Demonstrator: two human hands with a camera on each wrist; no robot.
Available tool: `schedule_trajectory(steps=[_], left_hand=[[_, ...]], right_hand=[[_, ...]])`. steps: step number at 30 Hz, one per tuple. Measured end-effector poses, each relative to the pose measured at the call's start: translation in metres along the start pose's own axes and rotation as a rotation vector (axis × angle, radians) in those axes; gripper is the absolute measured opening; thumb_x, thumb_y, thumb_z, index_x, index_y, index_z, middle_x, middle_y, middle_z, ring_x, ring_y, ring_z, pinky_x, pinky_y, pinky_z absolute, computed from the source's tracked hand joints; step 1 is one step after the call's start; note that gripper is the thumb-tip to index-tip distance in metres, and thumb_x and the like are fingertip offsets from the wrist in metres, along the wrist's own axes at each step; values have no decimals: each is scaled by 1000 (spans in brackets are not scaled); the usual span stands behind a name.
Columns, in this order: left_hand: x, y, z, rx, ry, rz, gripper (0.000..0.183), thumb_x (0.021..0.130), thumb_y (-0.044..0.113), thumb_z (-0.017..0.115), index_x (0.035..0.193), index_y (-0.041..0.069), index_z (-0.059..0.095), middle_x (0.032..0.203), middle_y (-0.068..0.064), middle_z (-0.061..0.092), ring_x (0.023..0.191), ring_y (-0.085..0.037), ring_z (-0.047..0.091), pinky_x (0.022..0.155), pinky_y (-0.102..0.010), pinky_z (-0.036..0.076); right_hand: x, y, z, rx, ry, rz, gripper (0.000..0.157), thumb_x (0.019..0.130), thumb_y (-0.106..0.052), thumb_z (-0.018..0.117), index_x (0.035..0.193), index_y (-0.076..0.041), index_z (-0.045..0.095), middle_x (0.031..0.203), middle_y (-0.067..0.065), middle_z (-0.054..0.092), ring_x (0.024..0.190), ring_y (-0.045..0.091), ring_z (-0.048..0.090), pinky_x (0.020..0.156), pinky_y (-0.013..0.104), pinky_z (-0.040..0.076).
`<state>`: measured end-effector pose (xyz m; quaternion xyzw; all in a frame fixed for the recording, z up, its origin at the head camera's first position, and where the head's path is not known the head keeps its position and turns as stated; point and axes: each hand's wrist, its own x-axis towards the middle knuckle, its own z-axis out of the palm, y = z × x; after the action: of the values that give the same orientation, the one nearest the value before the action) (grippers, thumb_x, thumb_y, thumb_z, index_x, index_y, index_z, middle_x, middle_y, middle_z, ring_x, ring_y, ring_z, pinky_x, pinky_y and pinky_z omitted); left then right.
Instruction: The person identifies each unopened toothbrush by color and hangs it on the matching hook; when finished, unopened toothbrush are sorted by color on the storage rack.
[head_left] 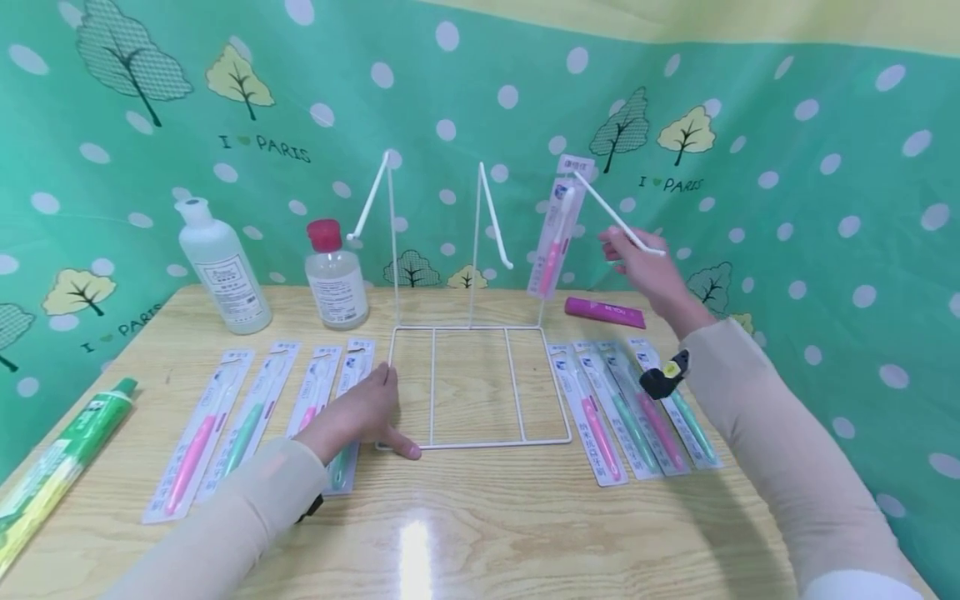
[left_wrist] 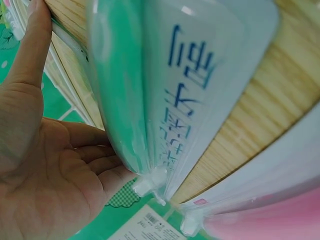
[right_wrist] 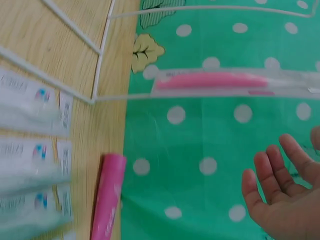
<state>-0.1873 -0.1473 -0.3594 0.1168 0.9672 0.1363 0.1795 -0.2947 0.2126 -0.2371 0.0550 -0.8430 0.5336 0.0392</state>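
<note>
A white wire rack (head_left: 480, 446) with three upright hooks stands on the table. My left hand (head_left: 367, 408) rests on the left side of its base, thumb stretched over the front rail and fingers by the left rail. Beneath that wrist lies a packaged green toothbrush (left_wrist: 120, 85), partly covered in the head view. On the right hook (head_left: 618, 221) a packaged pink toothbrush (head_left: 555, 233) hangs at the inner end, close to the upright. My right hand (head_left: 645, 262) is beside this hook, fingers loosely bent and apart from the package, with nothing in the palm.
Several packaged toothbrushes (head_left: 592, 417) lie right of the rack, and several more (head_left: 198, 442) on the left. A magenta tube (head_left: 604, 312) lies behind. Two bottles (head_left: 225, 275) (head_left: 336, 287) stand back left; a green toothpaste tube (head_left: 67, 467) lies at the left edge. A patterned curtain (head_left: 480, 100) hangs behind.
</note>
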Motion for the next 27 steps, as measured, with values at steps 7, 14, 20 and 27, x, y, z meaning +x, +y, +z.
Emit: schedule_trajectory(steps=[7, 14, 20, 27], left_hand=[[-2, 0, -1, 6, 2, 5, 136, 47, 66, 73, 137, -16, 13, 143, -34, 8, 132, -44, 11, 108, -49, 16], [-1, 3, -3, 9, -8, -6, 137, 45, 65, 74, 137, -16, 13, 143, -34, 8, 132, -44, 12, 108, -49, 17], [0, 3, -3, 6, -14, -6, 136, 46, 64, 75, 137, -16, 13, 143, -34, 7, 132, -45, 11, 108, -50, 16], [0, 4, -3, 16, -13, 0, 136, 46, 64, 75, 137, -17, 13, 142, -35, 8, 131, -45, 12, 108, -50, 17]], right_hand=[[-28, 22, -38, -164, -71, 39, 56, 87, -50, 51, 125, -9, 51, 119, 9, 49, 106, 24, 48, 97, 46, 37], [-55, 62, -69, -270, -133, 108, 58, 89, -47, 51, 129, -6, 44, 128, 14, 47, 114, 29, 46, 94, 43, 41], [-71, 101, -87, -329, -166, 159, 64, 86, -51, 52, 131, -6, 44, 128, 17, 48, 114, 33, 47, 91, 43, 44], [-83, 135, -89, -294, -210, 219, 66, 87, -47, 54, 133, 0, 42, 130, 23, 46, 111, 37, 48, 91, 45, 43]])
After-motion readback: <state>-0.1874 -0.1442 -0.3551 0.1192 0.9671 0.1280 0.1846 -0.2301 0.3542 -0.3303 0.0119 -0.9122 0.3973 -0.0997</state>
